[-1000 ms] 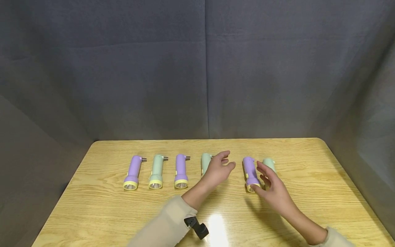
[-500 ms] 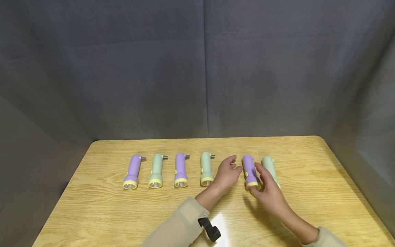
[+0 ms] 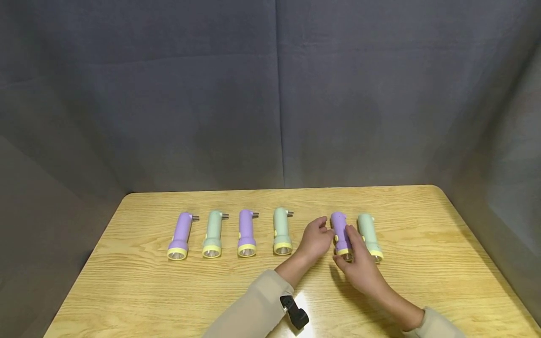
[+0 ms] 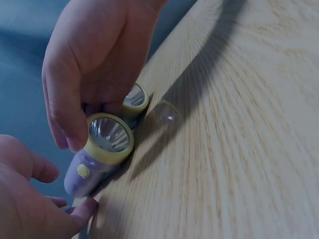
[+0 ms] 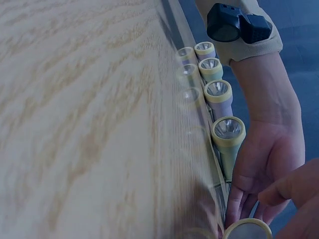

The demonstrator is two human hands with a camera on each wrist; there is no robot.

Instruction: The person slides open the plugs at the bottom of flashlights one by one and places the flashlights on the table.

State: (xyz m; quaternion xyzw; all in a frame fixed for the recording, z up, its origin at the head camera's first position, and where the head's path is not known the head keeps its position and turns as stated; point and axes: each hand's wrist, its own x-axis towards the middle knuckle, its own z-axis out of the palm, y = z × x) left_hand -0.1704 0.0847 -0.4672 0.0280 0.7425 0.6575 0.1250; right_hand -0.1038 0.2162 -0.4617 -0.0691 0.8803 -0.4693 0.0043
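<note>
Fingers of my left hand [image 3: 314,241] reach the left side of a purple flashlight [image 3: 339,222] with a yellow lens rim. It lies on the wooden table, lens toward me. My right hand [image 3: 364,272] is over its lens end, thumb to the left and fingers extended along the right. In the left wrist view, a right fingertip is at the yellow rim [image 4: 119,157]; whether it presses is unclear. There the left hand [image 4: 25,194] has its fingers loosely bent beside the purple body. Just right lies a pale green flashlight [image 3: 367,227], partly behind the right hand in the left wrist view.
Left of the hands, a row holds a green flashlight [image 3: 281,227], a purple one [image 3: 246,227], another green one [image 3: 214,230] and another purple one [image 3: 182,230]. Metal plug prongs stick out rightward from their far ends. Dark curtains [image 3: 169,117] stand behind the table [image 3: 169,300].
My left hand has moved right, from over the green flashlight to the purple one's side, uncovering the green one. My right hand has shifted slightly left and closer around the purple flashlight's lens end.
</note>
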